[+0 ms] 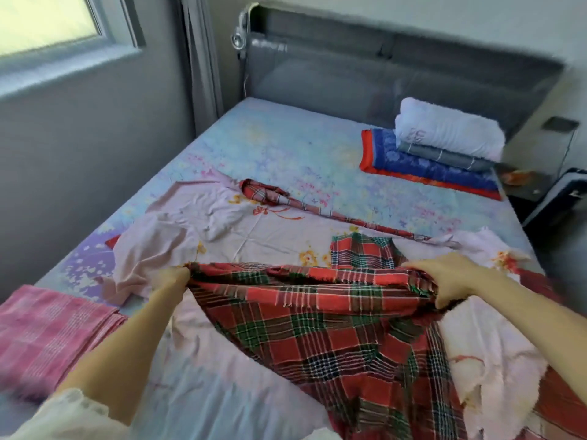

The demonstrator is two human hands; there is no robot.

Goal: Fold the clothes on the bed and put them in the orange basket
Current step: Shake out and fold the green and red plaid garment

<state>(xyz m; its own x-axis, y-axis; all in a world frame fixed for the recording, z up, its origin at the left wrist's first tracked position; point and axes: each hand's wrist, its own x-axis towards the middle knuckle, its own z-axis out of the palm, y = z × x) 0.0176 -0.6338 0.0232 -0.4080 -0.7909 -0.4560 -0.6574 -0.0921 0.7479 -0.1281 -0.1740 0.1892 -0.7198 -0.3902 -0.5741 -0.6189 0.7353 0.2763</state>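
Note:
A red and green plaid cloth [336, 315] lies spread across the near part of the bed [286, 144]. My left hand [173, 277] grips its upper left corner and my right hand [444, 277] grips its upper right edge, with the top edge stretched between them. Under it lies a pale pink floral sheet [241, 227], rumpled. A twisted strip of plaid cloth [286, 198] runs across the bed behind it. A folded pink checked cloth [50, 328] rests at the near left. No orange basket is in view.
A stack of folded items sits at the far right of the bed: a white towel [451, 131] on a grey cloth on a blue and red blanket [425, 169]. A grey headboard [397, 65] stands behind. A window and wall are to the left, a dark nightstand [533, 188] to the right.

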